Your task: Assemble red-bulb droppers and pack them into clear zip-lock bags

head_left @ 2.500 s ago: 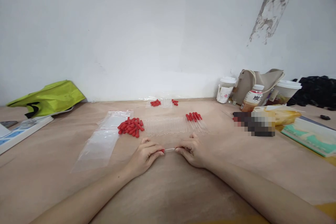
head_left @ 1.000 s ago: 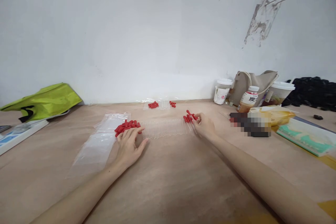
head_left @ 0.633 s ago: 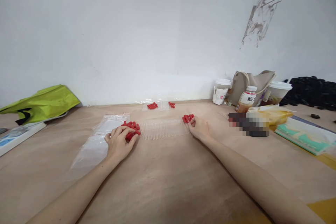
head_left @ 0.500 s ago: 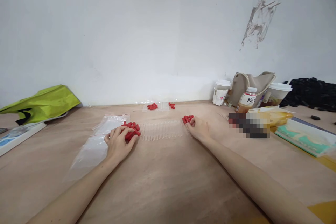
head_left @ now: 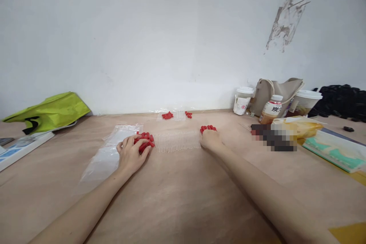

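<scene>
A row of thin clear tubes [head_left: 177,142] lies side by side on the brown table covering. At its left end, my left hand [head_left: 133,156] rests over a heap of small red caps [head_left: 146,136], its fingers bent and apart. Several red caps [head_left: 207,127] also sit at the right end of the row. There my right hand [head_left: 211,139] is curled closed against the tube ends. Its fingertips are turned away, so whatever they pinch is hidden.
Behind the row, a clear bag [head_left: 179,116] has more red pieces and tubes. Left are flat plastic bags [head_left: 100,162], a yellow-green bag [head_left: 51,110] and a power strip [head_left: 25,150]. Right stand a cup [head_left: 243,101], a bottle [head_left: 271,109], a handbag [head_left: 261,95] and a tissue pack [head_left: 334,150].
My right hand has rolled over and curled, so its fingertips no longer show. My left hand stays on the red heap. The whole view has shifted slightly.
</scene>
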`<state>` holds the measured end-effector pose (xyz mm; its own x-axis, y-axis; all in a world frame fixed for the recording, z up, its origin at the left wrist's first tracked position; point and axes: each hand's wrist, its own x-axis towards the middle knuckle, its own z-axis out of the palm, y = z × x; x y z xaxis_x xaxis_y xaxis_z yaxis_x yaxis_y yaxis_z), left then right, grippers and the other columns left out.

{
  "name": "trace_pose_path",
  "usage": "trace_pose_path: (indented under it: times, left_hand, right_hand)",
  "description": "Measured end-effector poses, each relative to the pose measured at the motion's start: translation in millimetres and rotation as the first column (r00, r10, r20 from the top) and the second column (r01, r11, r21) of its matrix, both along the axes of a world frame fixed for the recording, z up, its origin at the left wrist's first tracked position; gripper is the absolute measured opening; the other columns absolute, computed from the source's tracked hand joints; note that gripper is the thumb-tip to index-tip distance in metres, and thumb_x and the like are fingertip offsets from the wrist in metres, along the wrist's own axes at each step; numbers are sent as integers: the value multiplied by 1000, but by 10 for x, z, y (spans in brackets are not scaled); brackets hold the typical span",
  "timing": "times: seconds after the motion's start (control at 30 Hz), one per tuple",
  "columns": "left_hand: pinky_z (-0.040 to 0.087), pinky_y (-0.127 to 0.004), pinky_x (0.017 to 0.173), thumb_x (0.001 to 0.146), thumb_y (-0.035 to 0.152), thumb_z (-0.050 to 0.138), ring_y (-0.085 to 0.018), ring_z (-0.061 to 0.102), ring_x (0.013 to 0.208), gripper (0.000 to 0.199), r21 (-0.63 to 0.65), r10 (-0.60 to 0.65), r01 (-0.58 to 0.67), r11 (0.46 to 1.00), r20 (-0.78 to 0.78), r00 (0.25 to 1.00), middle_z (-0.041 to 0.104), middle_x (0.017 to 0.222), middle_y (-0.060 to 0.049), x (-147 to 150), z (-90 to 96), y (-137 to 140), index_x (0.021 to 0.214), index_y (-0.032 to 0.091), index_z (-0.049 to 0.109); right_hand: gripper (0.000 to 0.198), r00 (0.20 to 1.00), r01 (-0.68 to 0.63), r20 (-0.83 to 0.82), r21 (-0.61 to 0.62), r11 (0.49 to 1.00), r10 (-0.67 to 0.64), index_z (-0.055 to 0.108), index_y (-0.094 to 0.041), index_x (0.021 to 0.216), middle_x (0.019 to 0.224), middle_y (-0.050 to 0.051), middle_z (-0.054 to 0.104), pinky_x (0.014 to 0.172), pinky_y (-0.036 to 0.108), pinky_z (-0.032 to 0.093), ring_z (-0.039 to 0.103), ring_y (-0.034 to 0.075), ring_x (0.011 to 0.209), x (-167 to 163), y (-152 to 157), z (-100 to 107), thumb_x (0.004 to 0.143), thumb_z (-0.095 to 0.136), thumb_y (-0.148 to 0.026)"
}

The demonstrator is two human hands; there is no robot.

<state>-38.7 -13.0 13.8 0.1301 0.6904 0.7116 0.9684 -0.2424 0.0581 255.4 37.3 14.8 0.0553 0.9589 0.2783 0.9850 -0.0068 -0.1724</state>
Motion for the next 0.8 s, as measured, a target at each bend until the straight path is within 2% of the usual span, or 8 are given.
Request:
trace_pose_path:
  times: [0.17, 0.4, 0.5, 0.6, 0.7, 0.8]
  left_hand:
    - [26, -45, 82, 81, 33, 50, -29, 44, 102, 18, -12, -18, 18, 1000, -36, 999, 54, 105, -8, -16, 21, 50, 88, 26, 66]
    - [22, -49, 86, 84, 26, 44, -28, 46, 100, 24, -122, -226, 207, 971, -169, 959, 57, 103, -7, -183, 176, 154, 81, 30, 67]
    - [21, -50, 88, 84, 24, 42, -27, 48, 96, 27, -185, -295, 256, 949, -234, 926, 59, 101, -6, -212, 268, 180, 76, 31, 67]
    - [17, -51, 90, 84, 22, 42, -26, 49, 95, 28, -269, -389, 323, 907, -246, 888, 60, 99, -5, -179, 367, 229, 74, 31, 67]
    - [13, -48, 94, 82, 21, 42, -21, 51, 91, 25, -374, -503, 397, 839, -251, 827, 63, 89, -2, -116, 445, 316, 72, 29, 64]
    - [12, -45, 96, 78, 20, 48, -19, 53, 84, 16, -436, -559, 420, 796, -264, 786, 64, 77, 1, -67, 475, 418, 70, 27, 60]
  right_hand:
    - [17, 1000, -4, 17, -59, 998, 5, 59, -14, 84, 87, 14, 60, 78, 35, 32, 51, 24, 94, -52, 86, 0, 68, 53, -12]
    - [23, 998, -55, -12, -30, 998, 55, 57, -14, 87, 91, 14, 60, 75, 33, 34, 52, 23, 92, 39, -181, 153, 81, 38, -26]
    - [26, 997, -63, -46, 73, 995, 66, 54, -12, 84, 83, 15, 60, 69, 32, 35, 54, 23, 81, 116, -342, 143, 83, 33, -27]
    - [19, 973, -167, -117, 228, 959, 197, 50, -14, 83, 79, 12, 59, 65, 31, 37, 54, 21, 73, 197, -460, 53, 82, 34, -23]
    - [16, 912, -279, -200, 334, 900, 357, 49, -17, 83, 80, 9, 59, 65, 31, 40, 55, 20, 74, 264, -532, -49, 82, 33, -18]
    - [20, 884, -275, -256, 392, 878, 392, 51, -16, 90, 87, 10, 60, 70, 33, 43, 56, 20, 79, 304, -568, -116, 82, 32, -17]
